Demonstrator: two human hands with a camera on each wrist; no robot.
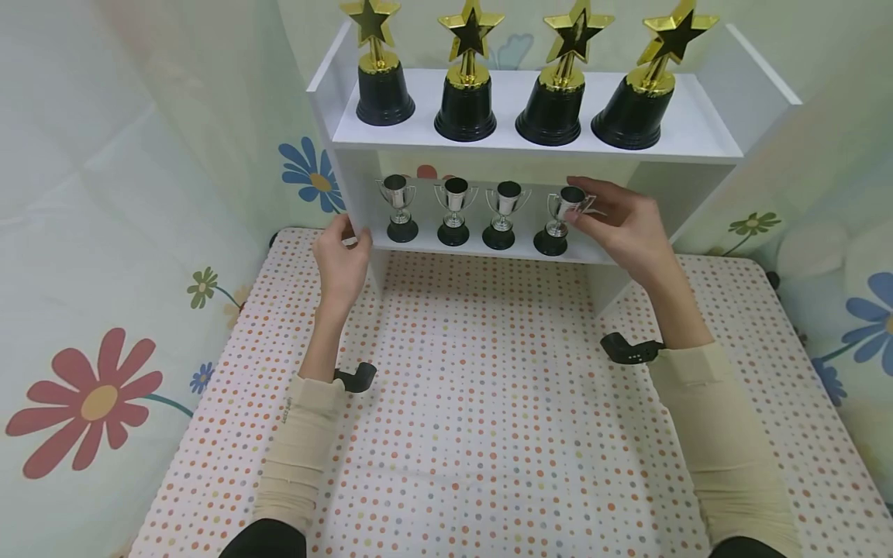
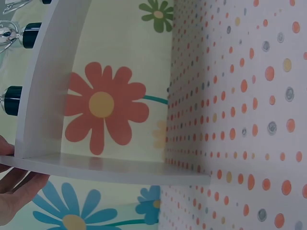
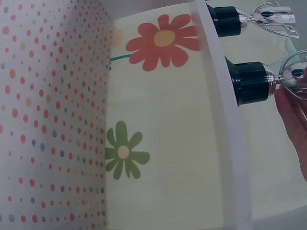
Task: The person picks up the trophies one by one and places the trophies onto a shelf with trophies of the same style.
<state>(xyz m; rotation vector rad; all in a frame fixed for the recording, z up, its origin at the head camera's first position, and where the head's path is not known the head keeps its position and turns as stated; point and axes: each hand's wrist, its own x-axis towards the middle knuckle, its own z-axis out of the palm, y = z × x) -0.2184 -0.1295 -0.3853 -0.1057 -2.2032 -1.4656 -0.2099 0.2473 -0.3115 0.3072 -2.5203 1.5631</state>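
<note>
On the lower board of a white two-tier shelf (image 1: 537,153) stands a row of small silver trophy cups with black bases. My right hand (image 1: 628,229) pinches the rightmost trophy cup (image 1: 556,228) between thumb and fingers. That cup leans slightly, its black base (image 3: 250,82) right at the board in the right wrist view. To its left is another trophy cup (image 1: 499,217), with two more beyond. My left hand (image 1: 342,260) grips the shelf's left side panel (image 2: 120,168), thumb on the inner face and fingers (image 2: 29,187) outside.
Several gold star trophies with black bases line the upper board, among them a star trophy (image 1: 466,101) near the middle. The shelf stands at the back of a table (image 1: 481,403) with a dotted cover. Flower-printed cloth (image 1: 91,194) hangs around it.
</note>
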